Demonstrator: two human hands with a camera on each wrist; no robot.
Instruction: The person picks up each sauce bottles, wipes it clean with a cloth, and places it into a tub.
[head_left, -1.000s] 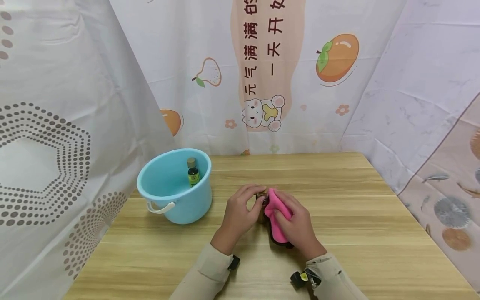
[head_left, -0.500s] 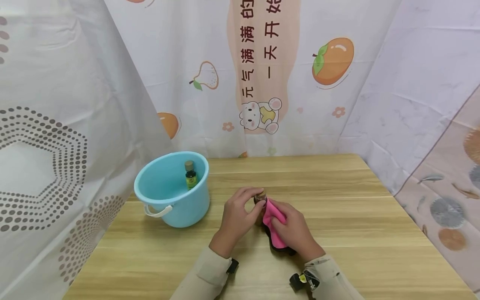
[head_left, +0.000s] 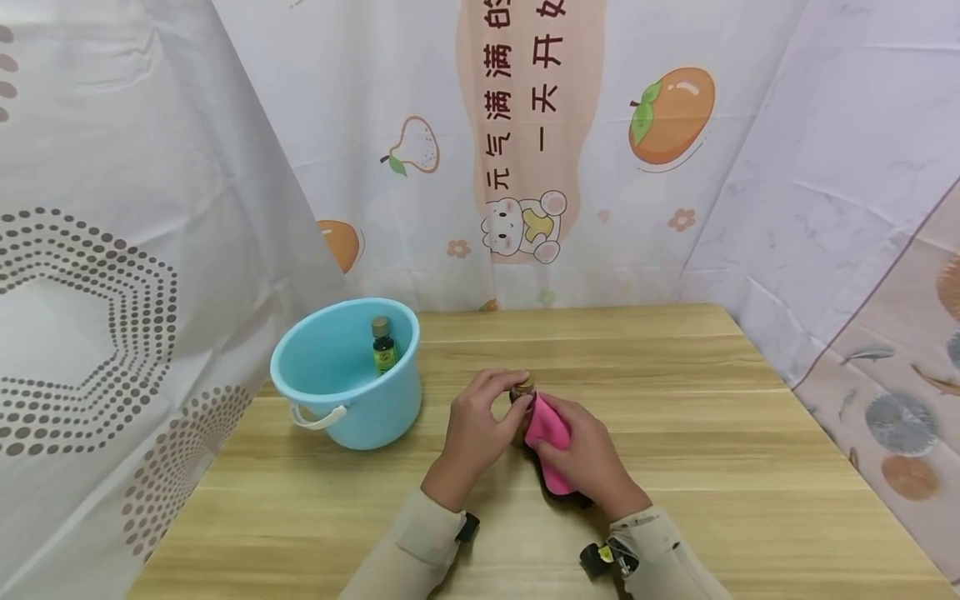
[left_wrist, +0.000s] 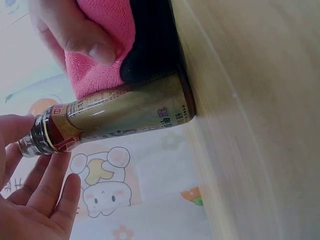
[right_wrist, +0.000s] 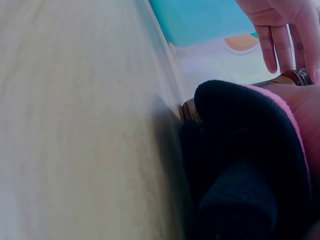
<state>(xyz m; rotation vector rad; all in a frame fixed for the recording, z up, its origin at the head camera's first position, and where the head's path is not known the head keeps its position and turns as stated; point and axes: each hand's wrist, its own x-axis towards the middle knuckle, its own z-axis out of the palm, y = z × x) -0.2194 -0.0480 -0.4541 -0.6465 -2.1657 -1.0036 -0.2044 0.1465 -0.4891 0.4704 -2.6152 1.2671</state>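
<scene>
A glass bottle (left_wrist: 130,112) with a gold label stands upright on the table. My left hand (head_left: 474,429) pinches it by the neck, near the cap, between thumb and fingers. Against its right side my right hand (head_left: 592,454) holds a pink cloth (head_left: 551,433), thumb on top and fluffy in texture. The dark underside of the cloth (right_wrist: 245,130) hangs down to the tabletop in the right wrist view and covers part of the bottle. In the head view, the hands and cloth hide most of the bottle's body.
To the left stands a light blue bucket (head_left: 386,412) with a white handle (head_left: 318,418). A small dark bottle (head_left: 385,354) with a yellow-green label leans inside it. The wooden table (head_left: 712,450) ends at printed curtains (head_left: 420,217) at the back and sides.
My right hand has slid the pink cloth slightly down and toward me along the bottle, and its upper corner sits lower. My left hand keeps its hold on the neck.
</scene>
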